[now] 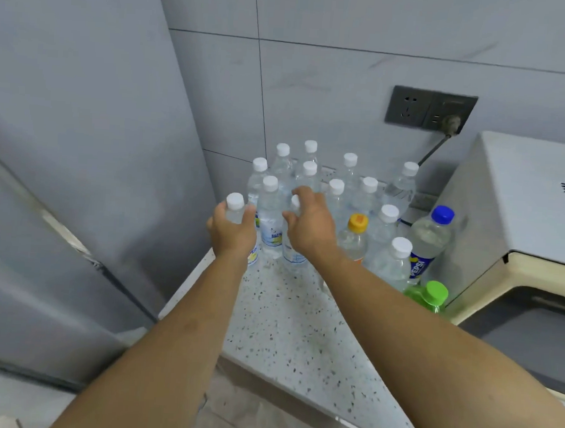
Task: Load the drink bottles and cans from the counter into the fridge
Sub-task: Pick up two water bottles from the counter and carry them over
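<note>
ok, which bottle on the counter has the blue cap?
The Pepsi bottle, far right beside the microwave. Its cap is blue; the others are white, one orange, one green.

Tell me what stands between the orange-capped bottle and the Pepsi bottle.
In the head view, two clear white-capped bottles stand between the orange-capped bottle and the Pepsi bottle, one behind, one nearer.

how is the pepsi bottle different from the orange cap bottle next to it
The Pepsi bottle has a blue cap and a blue label; the orange-capped bottle has an orange cap and shows an orange band low down. The Pepsi bottle looks wider and stands nearer the microwave. Both are clear, upright and untouched by either hand.
</note>
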`<act>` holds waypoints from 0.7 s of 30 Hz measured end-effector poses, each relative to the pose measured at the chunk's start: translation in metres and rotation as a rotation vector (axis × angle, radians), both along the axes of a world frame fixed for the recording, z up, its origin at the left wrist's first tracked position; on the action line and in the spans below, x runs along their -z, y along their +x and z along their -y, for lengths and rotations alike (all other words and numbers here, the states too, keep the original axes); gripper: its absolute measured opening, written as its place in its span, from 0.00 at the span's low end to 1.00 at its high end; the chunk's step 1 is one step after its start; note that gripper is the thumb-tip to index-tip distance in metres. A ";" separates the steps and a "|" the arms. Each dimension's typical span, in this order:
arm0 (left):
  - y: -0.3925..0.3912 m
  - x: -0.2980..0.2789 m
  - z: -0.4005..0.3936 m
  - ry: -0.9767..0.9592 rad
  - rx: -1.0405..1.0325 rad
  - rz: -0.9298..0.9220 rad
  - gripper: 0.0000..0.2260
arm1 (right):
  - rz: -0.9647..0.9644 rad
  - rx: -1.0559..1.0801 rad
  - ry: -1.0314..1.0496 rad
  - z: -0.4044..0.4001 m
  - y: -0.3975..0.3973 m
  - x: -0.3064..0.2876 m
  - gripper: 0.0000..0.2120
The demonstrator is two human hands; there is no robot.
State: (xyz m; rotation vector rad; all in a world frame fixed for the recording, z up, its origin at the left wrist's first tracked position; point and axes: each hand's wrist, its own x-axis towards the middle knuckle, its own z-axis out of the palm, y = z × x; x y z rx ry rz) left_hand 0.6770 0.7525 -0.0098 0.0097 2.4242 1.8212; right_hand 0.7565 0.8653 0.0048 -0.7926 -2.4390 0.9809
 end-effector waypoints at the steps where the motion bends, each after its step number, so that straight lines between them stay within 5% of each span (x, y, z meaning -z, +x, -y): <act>1: 0.004 0.002 0.001 -0.005 0.005 -0.026 0.17 | -0.028 -0.002 -0.005 0.002 0.004 0.003 0.15; 5: 0.037 0.013 0.019 0.005 0.044 -0.199 0.09 | -0.127 -0.021 -0.092 0.018 0.034 0.013 0.12; 12: 0.089 0.007 0.054 0.046 0.111 -0.237 0.07 | -0.351 -0.014 -0.087 0.030 0.110 0.016 0.12; 15: 0.109 0.011 0.064 -0.003 0.171 -0.244 0.06 | -0.297 -0.063 -0.113 0.032 0.127 0.016 0.14; 18: 0.129 0.024 0.069 -0.045 0.244 -0.258 0.09 | -0.273 -0.082 -0.125 0.031 0.143 0.024 0.16; 21: 0.137 0.042 0.077 -0.081 0.285 -0.201 0.24 | -0.292 -0.071 -0.199 0.031 0.163 0.038 0.24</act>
